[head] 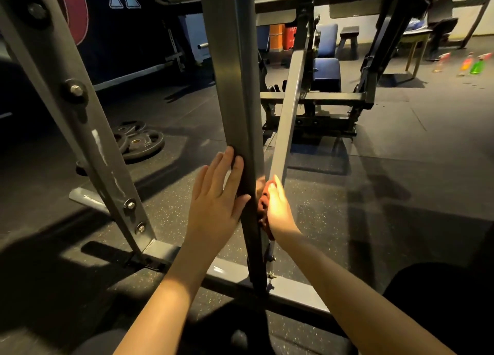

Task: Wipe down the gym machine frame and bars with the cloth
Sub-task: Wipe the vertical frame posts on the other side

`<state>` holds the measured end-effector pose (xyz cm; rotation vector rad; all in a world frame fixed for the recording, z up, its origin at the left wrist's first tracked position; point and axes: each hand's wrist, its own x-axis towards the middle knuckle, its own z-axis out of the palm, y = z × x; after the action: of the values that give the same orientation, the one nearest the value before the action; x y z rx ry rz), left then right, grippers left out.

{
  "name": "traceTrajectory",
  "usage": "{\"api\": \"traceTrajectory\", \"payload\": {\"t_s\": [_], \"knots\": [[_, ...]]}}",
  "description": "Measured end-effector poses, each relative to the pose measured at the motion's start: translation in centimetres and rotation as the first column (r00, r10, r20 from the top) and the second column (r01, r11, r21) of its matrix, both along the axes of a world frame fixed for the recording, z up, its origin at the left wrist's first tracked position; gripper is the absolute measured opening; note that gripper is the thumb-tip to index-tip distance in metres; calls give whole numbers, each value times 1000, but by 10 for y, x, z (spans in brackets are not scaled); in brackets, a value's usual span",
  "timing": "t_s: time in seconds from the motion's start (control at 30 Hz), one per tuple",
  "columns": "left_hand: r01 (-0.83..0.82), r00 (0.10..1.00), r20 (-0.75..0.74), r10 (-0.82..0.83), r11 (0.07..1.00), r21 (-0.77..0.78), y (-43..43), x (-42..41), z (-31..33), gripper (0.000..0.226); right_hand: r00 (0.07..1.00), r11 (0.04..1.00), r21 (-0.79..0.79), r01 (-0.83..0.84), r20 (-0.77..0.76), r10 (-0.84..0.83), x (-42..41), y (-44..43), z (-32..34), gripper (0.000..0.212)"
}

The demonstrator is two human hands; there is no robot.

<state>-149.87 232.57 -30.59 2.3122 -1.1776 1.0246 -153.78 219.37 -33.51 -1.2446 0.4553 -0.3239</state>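
Note:
A grey upright post of the gym machine frame stands in the middle of the view, bolted to a low base bar. My left hand rests flat against the post's left face with fingers straight. My right hand grips a red cloth and presses it against the post's right side, low down. Most of the cloth is hidden behind the post and my hand. A thinner grey bar slants up just behind the cloth.
A slanted bolted frame leg stands at the left. Weight plates lie on the rubber floor behind it. A blue padded seat and more frame sit farther back. Coloured spray bottles stand on the floor at the far right.

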Motion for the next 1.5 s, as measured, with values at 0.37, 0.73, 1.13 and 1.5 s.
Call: {"api": "traceTrajectory", "payload": {"t_s": [0.37,0.73,1.13,1.5], "knots": [[25,997,78,-23,999,-32,-4,12,-9,69,977,981,-92,173,141,-159,5,10,-22,18],[53,995,85,-50,998,-41,-3,16,-10,73,962,998,-45,33,273,-20,15,15,-25,59],[-25,999,34,26,999,-38,-5,2,-5,77,999,992,125,29,-25,-26,3,23,-51,51],[-35,997,63,37,999,-31,-6,1,-4,79,986,986,154,68,-159,-43,-12,28,-88,52]]}}
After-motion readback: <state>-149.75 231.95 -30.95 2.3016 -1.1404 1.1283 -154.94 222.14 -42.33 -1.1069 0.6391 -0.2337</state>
